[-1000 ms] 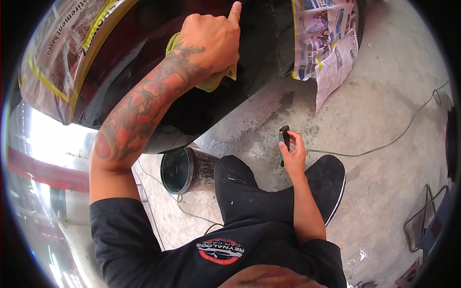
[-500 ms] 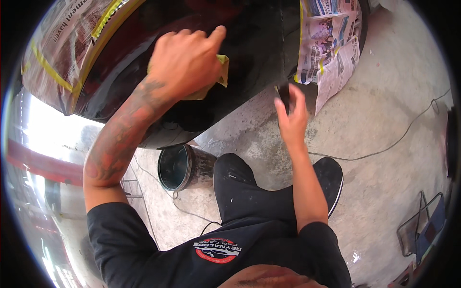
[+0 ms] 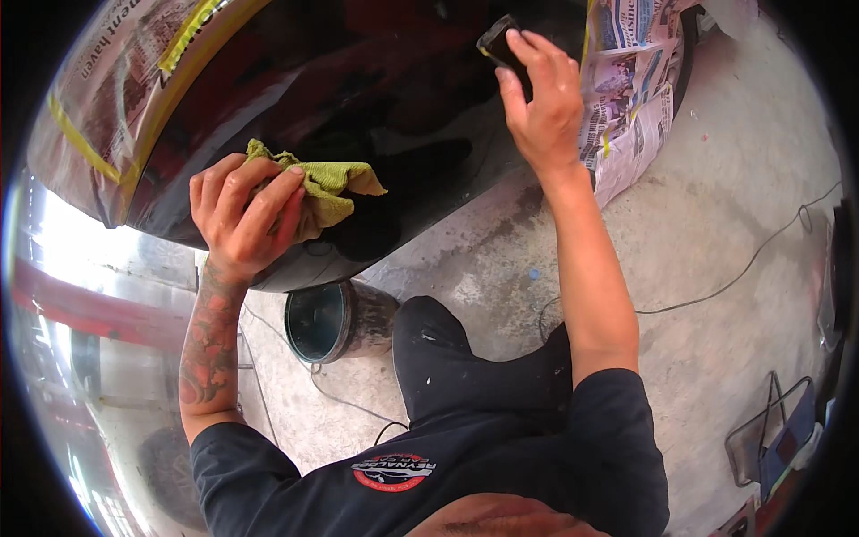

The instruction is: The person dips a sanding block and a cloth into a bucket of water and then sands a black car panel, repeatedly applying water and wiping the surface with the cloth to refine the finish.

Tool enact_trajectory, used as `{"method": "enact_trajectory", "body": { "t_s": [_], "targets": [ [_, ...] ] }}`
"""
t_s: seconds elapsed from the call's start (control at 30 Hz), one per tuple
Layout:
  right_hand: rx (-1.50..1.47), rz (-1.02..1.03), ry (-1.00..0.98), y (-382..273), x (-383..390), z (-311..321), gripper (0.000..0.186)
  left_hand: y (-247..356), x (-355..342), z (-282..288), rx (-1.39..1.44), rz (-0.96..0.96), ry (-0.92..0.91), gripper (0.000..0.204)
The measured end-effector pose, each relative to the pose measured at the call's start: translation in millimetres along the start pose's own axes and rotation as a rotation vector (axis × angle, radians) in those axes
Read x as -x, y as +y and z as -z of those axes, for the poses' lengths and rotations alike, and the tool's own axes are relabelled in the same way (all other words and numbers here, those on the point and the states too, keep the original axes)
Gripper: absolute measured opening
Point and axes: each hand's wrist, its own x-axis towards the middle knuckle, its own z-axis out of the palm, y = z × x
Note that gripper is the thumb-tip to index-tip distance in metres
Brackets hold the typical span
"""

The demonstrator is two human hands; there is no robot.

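A bunched yellow-green cloth is gripped in my left hand, close over the lower left part of a glossy black car panel. Part of the cloth hangs free to the right of the fingers. My right hand is up at the right part of the panel, fingers and thumb closed round a small black block with a bit of yellow at its edge. Whether the block touches the panel I cannot tell.
Newspaper held by yellow tape covers the areas beside the panel, left and right. Below the panel a dark bucket stands on the concrete floor. A thin cable crosses the floor; a metal-framed stand is at lower right.
My left hand has drawn down and left with the cloth, which now shows more fully. My right hand has risen from beside the panel to its right part, carrying the black block.
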Motion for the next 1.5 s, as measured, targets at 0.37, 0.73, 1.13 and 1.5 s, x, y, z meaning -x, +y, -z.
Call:
{"method": "enact_trajectory", "body": {
  "t_s": [0.37, 0.73, 1.13, 1.5],
  "targets": [
    [0.033, 0.071, 0.019, 5.1, 10.3, -5.7, 0.048, -1.5, 3.5, -3.0, 0.066, 0.014, 0.023, 0.039],
    [0.006, 0.08, 0.016, 2.5, -4.4, -4.5, 0.047, 0.5, 3.1, -3.1, 0.088, 0.023, 0.028, 0.035],
    [0.089, 0.029, 0.063, -5.5, -21.8, -6.8, 0.044, -0.5, 5.6, -3.6, 0.102, 0.041, 0.03, 0.031],
    [0.091, -0.048, 0.127, -11.4, -29.1, -12.1, 0.043, 0.3, 6.5, -2.7, 0.101, 0.042, 0.025, 0.03]
  ]
}}
